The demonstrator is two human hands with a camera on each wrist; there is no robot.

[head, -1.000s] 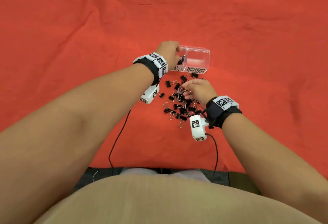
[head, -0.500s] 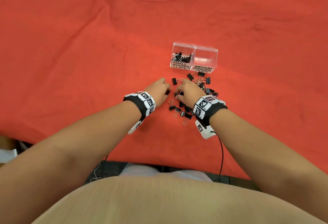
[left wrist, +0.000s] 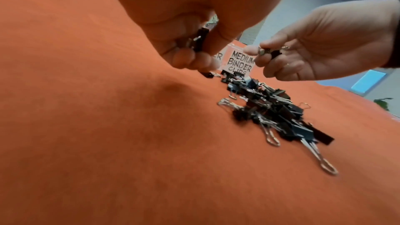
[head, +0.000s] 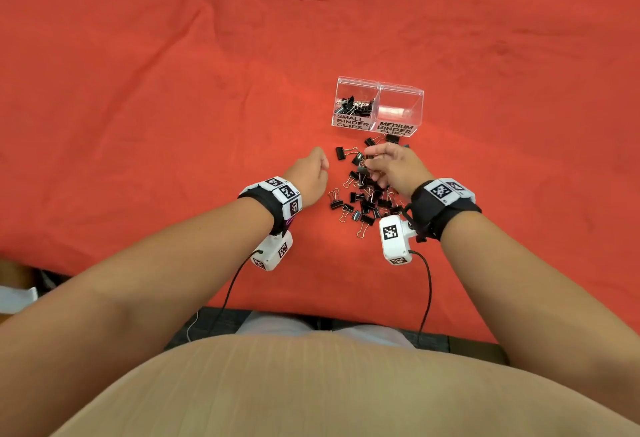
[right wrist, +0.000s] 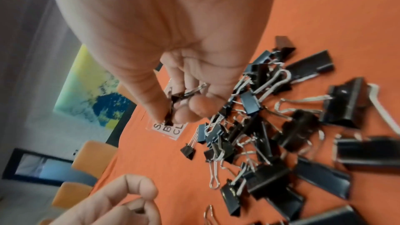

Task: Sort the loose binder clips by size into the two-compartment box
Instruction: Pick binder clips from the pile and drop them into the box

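A clear two-compartment box (head: pixel 417 97) stands on the red cloth; its left side, labelled small, holds several black clips (head: pixel 356 107), and the right side, labelled medium (left wrist: pixel 241 63), shows none. A pile of loose black binder clips (head: pixel 367 195) (left wrist: pixel 275 109) (right wrist: pixel 281 134) lies in front of it. My left hand (head: pixel 310 173) is left of the pile and pinches a small black clip (left wrist: pixel 200 39). My right hand (head: pixel 394 168) hovers over the pile's far part and pinches another small clip (right wrist: pixel 175 102) (left wrist: pixel 269 52).
Red cloth (head: pixel 173 90) covers the table around the box and pile. Its near edge (head: pixel 311 312) runs just in front of my body. Cables (head: pixel 427 291) trail from both wrist cameras toward that edge. Orange chairs (right wrist: pixel 95 158) show in the right wrist view.
Both hands have lifted off the pile, each with a small clip pinched. A second ago the left hand was up at the small compartment; it came back to the pile.
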